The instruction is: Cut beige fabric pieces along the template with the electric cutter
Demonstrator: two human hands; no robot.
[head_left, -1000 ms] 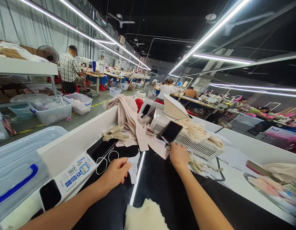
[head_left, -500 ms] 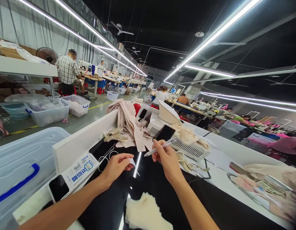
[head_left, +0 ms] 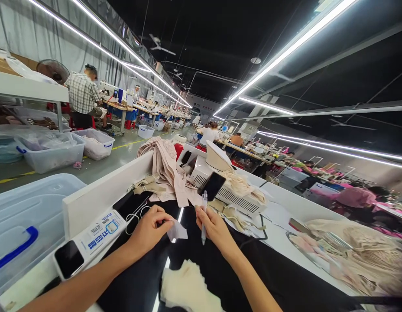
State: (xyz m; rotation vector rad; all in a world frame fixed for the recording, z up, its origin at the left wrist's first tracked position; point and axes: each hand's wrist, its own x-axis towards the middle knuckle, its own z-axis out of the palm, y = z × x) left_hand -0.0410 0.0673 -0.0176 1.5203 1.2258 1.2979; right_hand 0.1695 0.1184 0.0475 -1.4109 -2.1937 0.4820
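"Strip lights (head_left: 285, 56) shone above the black tabletop (head_left: 136, 277). Where was the small white piece (head_left: 179, 231)?"

"Between the two hands, nearer the left hand (head_left: 152, 229), whose thumb and forefinger were pinched together on its left side."

"And the right hand (head_left: 215, 227)?"

"Beyond the piece's free edge, apart from it, with the fingers closed round a clear pen (head_left: 205, 198)."

"Which way did the pen point?"

"Its long axis ran nearly straight toward and away from the person, across the side of the piece rather than at it. Its near end was to the right of the free edge, not touching. How steeply it tilted, I couldn't tell."

"Anything closer to the body?"

"Only a stack of cream pieces (head_left: 188, 286) on the tabletop, touched by neither hand."
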